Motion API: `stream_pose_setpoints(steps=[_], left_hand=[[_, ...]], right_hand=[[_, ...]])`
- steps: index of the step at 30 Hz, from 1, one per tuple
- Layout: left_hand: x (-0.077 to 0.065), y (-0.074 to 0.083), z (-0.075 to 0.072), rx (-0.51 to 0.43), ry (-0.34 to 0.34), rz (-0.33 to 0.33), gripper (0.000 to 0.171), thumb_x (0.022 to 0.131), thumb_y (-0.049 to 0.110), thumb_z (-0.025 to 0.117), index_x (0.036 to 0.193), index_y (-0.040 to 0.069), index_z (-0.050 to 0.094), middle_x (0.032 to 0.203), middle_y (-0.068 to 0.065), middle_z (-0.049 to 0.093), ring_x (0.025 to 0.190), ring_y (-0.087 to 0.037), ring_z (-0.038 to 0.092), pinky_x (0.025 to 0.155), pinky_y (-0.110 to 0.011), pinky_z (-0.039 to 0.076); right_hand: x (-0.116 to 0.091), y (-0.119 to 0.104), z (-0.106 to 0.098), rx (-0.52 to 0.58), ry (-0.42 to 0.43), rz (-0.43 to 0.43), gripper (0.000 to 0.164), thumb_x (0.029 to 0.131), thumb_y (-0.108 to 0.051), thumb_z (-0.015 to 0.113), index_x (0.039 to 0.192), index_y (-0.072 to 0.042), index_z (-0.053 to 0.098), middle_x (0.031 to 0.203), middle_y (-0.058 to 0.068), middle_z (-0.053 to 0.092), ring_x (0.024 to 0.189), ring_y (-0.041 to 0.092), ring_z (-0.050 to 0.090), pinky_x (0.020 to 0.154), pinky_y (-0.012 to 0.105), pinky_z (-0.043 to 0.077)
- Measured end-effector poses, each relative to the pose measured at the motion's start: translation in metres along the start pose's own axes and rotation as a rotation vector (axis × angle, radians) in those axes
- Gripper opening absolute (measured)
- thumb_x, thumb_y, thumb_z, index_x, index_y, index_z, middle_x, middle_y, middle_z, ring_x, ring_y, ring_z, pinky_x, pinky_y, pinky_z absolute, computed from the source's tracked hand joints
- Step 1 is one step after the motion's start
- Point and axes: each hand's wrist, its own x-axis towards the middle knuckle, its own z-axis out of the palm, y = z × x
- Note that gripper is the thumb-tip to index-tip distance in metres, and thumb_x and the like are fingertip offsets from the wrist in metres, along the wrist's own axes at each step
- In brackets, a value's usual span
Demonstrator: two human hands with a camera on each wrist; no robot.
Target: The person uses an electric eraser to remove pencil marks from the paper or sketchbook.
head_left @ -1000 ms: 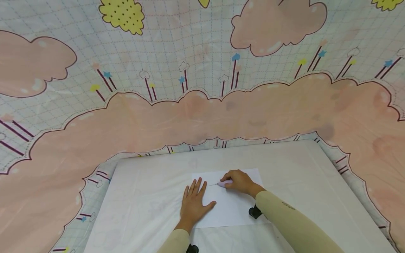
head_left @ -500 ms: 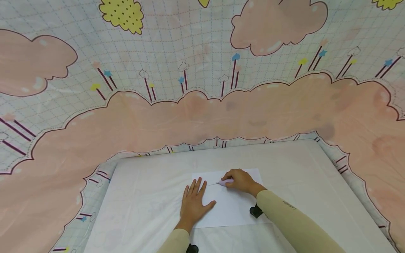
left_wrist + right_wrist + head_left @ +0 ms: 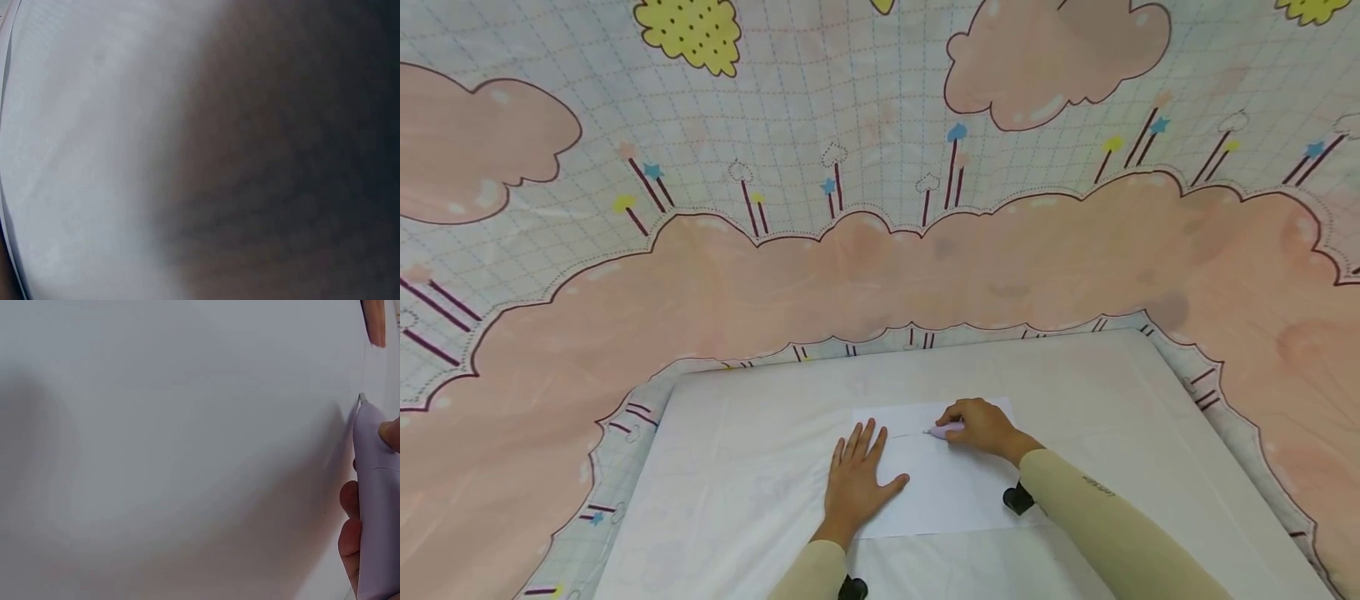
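Observation:
A white sheet of paper (image 3: 947, 500) lies on the white-covered table. My left hand (image 3: 856, 487) rests flat on its left side with the fingers spread. My right hand (image 3: 985, 429) grips a lavender utility knife (image 3: 947, 430) near the far edge of the sheet. In the right wrist view, the knife (image 3: 378, 506) has a short metal tip at the paper, with thumb and fingers around its body. A thin line runs across the paper from the left fingertips to that tip. The left wrist view is mostly a dark blur beside a white surface.
White cloth covers the table (image 3: 737, 467). A patterned backdrop (image 3: 880, 275) with peach clouds rises behind and around it. A small black device (image 3: 1018, 500) sits at the right wrist, and another black device (image 3: 853, 588) at the left.
My right hand has moved to the right with the utility knife, and the thin line behind its tip has become longer. My left hand stays in place on the paper.

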Motion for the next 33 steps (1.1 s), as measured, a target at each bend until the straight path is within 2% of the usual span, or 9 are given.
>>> stream_pose_setpoints(steps=[9, 21, 28, 33], left_hand=[[0.002, 0.001, -0.001, -0.014, 0.023, 0.000, 0.090, 0.084, 0.076, 0.048, 0.154, 0.022, 0.036, 0.163, -0.001, 0.025, 0.151, -0.024, 0.018, 0.122, -0.049, 0.015], [0.005, 0.003, 0.000, -0.006, 0.014, -0.012, 0.090, 0.084, 0.077, 0.047, 0.154, 0.023, 0.035, 0.164, 0.001, 0.023, 0.152, -0.022, 0.016, 0.123, -0.048, 0.014], [0.005, 0.003, 0.000, -0.008, 0.011, -0.014, 0.090, 0.084, 0.077, 0.047, 0.155, 0.023, 0.033, 0.164, 0.001, 0.022, 0.152, -0.022, 0.016, 0.123, -0.047, 0.014], [0.005, 0.003, 0.000, -0.010, 0.016, -0.012, 0.090, 0.084, 0.078, 0.047, 0.155, 0.023, 0.034, 0.164, 0.001, 0.023, 0.152, -0.022, 0.017, 0.122, -0.048, 0.015]], right_hand=[[0.005, 0.001, 0.000, 0.024, -0.019, -0.015, 0.018, 0.083, -0.013, 0.077, 0.101, -0.016, 0.078, 0.098, -0.008, 0.073, 0.097, 0.016, 0.066, 0.088, 0.039, 0.055], [0.017, -0.008, 0.004, 0.019, -0.047, -0.033, 0.019, 0.084, -0.013, 0.077, 0.102, -0.014, 0.078, 0.101, -0.005, 0.074, 0.099, 0.017, 0.067, 0.091, 0.041, 0.055], [0.020, -0.012, 0.006, 0.006, -0.051, -0.061, 0.018, 0.084, -0.012, 0.076, 0.101, -0.014, 0.078, 0.101, -0.003, 0.075, 0.099, 0.019, 0.067, 0.089, 0.042, 0.055], [0.023, -0.013, 0.009, -0.006, -0.056, -0.051, 0.018, 0.083, -0.014, 0.076, 0.101, -0.016, 0.078, 0.102, -0.004, 0.074, 0.099, 0.018, 0.066, 0.089, 0.041, 0.054]])
